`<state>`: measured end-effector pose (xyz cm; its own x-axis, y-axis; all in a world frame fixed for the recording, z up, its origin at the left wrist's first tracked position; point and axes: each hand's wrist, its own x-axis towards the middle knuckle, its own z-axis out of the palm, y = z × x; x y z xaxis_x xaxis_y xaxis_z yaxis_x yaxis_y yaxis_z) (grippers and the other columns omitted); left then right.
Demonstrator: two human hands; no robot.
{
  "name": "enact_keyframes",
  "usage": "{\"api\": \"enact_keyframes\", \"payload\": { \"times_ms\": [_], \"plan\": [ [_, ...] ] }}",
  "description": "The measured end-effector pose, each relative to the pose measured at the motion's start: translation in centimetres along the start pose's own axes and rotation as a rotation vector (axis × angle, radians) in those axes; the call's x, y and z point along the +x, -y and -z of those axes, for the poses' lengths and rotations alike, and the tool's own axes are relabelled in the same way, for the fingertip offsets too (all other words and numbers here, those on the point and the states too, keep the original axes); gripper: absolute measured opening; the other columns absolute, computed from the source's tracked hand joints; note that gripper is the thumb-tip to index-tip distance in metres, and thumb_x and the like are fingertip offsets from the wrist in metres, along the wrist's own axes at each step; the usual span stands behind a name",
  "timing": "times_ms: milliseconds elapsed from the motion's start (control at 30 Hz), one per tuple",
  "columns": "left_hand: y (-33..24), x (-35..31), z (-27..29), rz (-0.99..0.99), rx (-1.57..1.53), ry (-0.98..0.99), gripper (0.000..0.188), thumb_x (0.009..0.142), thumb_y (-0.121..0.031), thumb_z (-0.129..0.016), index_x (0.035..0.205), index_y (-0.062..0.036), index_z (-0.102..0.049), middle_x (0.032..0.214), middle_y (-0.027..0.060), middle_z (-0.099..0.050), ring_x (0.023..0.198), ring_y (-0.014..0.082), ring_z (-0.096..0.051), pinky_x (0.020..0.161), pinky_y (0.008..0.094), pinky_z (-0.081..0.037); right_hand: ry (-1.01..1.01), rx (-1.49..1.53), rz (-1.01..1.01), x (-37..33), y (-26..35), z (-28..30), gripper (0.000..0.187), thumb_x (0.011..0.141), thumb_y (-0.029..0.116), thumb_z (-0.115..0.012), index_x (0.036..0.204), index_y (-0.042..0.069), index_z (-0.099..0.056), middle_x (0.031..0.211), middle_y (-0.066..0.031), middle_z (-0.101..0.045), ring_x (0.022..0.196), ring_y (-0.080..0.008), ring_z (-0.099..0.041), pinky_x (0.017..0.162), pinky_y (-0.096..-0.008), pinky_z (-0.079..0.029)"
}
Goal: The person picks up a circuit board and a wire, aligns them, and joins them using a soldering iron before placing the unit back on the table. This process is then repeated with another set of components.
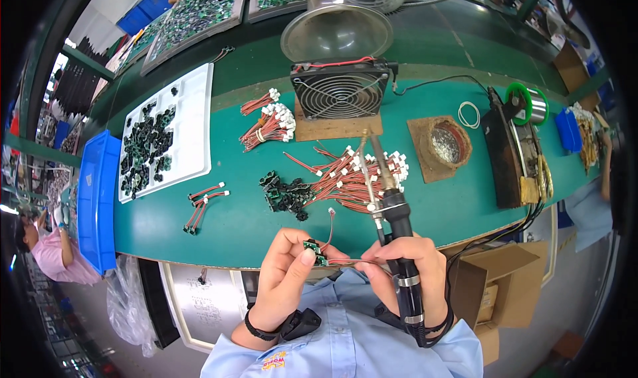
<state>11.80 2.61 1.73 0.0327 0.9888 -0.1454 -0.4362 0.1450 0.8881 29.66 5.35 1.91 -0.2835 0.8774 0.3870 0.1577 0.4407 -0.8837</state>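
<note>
Near the table's front edge, my left hand (287, 271) is closed, pinching small green circuit boards (315, 253) between thumb and fingers. A red cable with a white plug (331, 226) stands up from them. My right hand (415, 265) is closed around a black soldering iron (401, 228), whose metal tip end points away from me over the table. A thin metal solder feed tube (369, 185) runs along the iron. The right fingertips also meet the red wires (345, 261) leading from the boards. Beyond my hands lie a heap of dark boards (286, 195) and red cables with white plugs (345, 178).
A fan (341, 93) stands under a metal fume hood (337, 35). To its right are a tip-cleaning pot (446, 144), a black soldering station (500, 158) and a solder reel (528, 104). Leftward are a white tray (193, 132) of boards and a blue bin (98, 202).
</note>
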Motion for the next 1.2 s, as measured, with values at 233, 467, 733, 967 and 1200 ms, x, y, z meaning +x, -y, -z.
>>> {"api": "enact_keyframes", "payload": {
  "times_ms": [233, 467, 733, 967, 1200],
  "plan": [
    [-0.9, -0.3, 2.7, -0.111, 0.046, -0.122, 0.011, 0.094, -0.009, -0.043, 0.100, -0.0003, -0.043, 0.101, 0.0176, -0.061, 0.094, 0.0213, -0.060, 0.087, 0.0347, -0.045, -0.459, -0.027, 0.123, -2.8, -1.7, -2.4, 0.057, 0.077, 0.048, -0.068, 0.108, 0.005, -0.050, 0.100, -0.0123, -0.059, 0.080, -0.0187, -0.057, 0.079, -0.0346, -0.041],
    [-0.6, -0.4, 6.0, -0.157, 0.113, -0.142, 0.009, 0.094, -0.004, -0.045, 0.100, 0.0004, -0.040, 0.104, 0.0197, -0.061, 0.097, 0.0198, -0.061, 0.084, 0.0295, -0.046, 0.005, -0.314, 0.232, -4.8, -0.5, -3.0, 0.050, 0.064, 0.032, -0.078, 0.104, 0.010, -0.056, 0.078, -0.0034, -0.061, 0.069, -0.0171, -0.058, 0.084, -0.0400, -0.035],
    [0.5, -0.2, 6.5, -0.230, 0.175, -0.162, 0.009, 0.093, -0.003, -0.043, 0.101, -0.0003, -0.040, 0.109, 0.0180, -0.057, 0.101, 0.0233, -0.060, 0.090, 0.0347, -0.044, 0.120, -0.267, 0.230, -4.8, -0.9, -3.8, 0.045, 0.059, 0.023, -0.080, 0.097, 0.012, -0.060, 0.073, -0.0003, -0.063, 0.063, -0.0148, -0.060, 0.082, -0.0355, -0.035],
    [0.8, -0.4, 6.4, -0.247, 0.198, -0.144, 0.009, 0.092, -0.003, -0.043, 0.099, -0.0022, -0.038, 0.112, 0.0192, -0.054, 0.102, 0.0267, -0.059, 0.090, 0.0368, -0.045, 0.136, -0.266, 0.222, -4.9, -0.9, -3.7, 0.046, 0.059, 0.022, -0.080, 0.099, 0.012, -0.060, 0.074, -0.0001, -0.063, 0.064, -0.0145, -0.060, 0.083, -0.0353, -0.035],
    [0.7, -0.5, 5.7, -0.286, 0.201, -0.176, 0.008, 0.091, -0.003, -0.045, 0.097, -0.0024, -0.038, 0.111, 0.0193, -0.054, 0.101, 0.0271, -0.060, 0.090, 0.0370, -0.043, 0.152, -0.238, 0.209, -4.9, -1.0, -3.3, 0.049, 0.059, 0.022, -0.080, 0.101, 0.012, -0.059, 0.075, -0.0001, -0.064, 0.065, -0.0143, -0.061, 0.083, -0.0357, -0.035]
  ]
}}
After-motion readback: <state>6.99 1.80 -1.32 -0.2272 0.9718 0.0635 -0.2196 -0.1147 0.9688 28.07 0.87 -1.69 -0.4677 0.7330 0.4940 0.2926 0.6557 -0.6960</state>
